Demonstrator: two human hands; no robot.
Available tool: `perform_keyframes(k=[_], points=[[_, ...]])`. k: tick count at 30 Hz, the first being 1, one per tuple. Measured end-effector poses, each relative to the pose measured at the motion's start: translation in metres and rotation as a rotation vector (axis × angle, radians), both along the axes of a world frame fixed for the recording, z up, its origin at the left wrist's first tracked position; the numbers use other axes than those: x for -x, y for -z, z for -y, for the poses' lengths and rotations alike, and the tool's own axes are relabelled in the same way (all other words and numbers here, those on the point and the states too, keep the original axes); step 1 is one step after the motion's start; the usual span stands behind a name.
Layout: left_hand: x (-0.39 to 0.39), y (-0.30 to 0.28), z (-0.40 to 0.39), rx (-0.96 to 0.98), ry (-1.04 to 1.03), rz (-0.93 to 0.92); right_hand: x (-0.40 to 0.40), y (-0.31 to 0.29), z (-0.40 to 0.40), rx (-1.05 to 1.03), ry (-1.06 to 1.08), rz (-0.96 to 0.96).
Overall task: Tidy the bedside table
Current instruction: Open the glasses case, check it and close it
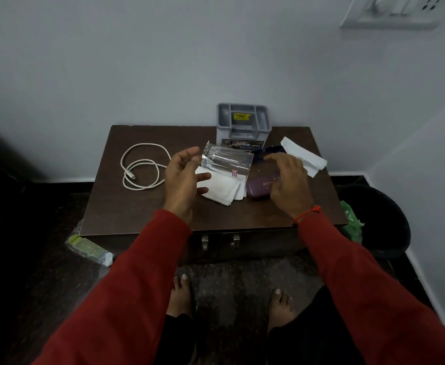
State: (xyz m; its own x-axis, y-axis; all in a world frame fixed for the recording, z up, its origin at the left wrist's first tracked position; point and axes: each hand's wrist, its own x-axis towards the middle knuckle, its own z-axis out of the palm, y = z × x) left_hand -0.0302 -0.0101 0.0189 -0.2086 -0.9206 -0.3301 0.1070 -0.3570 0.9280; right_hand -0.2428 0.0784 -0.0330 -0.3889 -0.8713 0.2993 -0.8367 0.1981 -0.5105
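A clear drinking glass (pixel 226 164) with a small red-and-blue sticker lies on its side in the middle of the dark brown bedside table (pixel 137 206). It rests on a folded white tissue (pixel 224 191). My left hand (pixel 183 177) is open at the glass's base, thumb above and fingers spread below; I cannot tell whether it touches the glass. My right hand (pixel 288 180) hovers with relaxed fingers over a purple spectacle case (pixel 259 187) and holds nothing. Behind it lie a dark blue object (pixel 266 151) and a second white tissue (pixel 304 156).
A grey plastic organiser (pixel 243 125) stands at the back against the wall. A coiled white cable (pixel 142 167) lies at the left. On the floor, a black bin (pixel 382 219) with a green bag stands to the right and a plastic packet (pixel 89 246) lies to the left.
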Motion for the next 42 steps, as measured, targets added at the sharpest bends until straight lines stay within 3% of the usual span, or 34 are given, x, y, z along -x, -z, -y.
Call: perform_keyframes(k=[6, 15, 20, 33, 37, 42], points=[[0.002, 0.002, -0.001, 0.007, 0.005, -0.008, 0.001, -0.001, -0.001, -0.023, 0.003, -0.025], [0.002, 0.003, 0.0, 0.004, 0.011, 0.0, 0.006, 0.0, -0.008, -0.477, -0.071, -0.145], [0.007, 0.003, -0.004, -0.006, 0.044, 0.007, 0.017, -0.004, -0.013, -0.425, -0.039, -0.119], [0.04, 0.003, -0.047, -0.007, 0.428, -0.095, -0.021, -0.064, -0.029, 0.014, -0.105, 0.467], [0.036, -0.002, -0.046, -0.044, 0.443, -0.222, -0.032, -0.068, -0.026, 0.03, -0.155, 0.567], [0.032, 0.003, -0.045, -0.008, 0.45, -0.206, -0.035, -0.069, -0.025, -0.022, -0.22, 0.538]])
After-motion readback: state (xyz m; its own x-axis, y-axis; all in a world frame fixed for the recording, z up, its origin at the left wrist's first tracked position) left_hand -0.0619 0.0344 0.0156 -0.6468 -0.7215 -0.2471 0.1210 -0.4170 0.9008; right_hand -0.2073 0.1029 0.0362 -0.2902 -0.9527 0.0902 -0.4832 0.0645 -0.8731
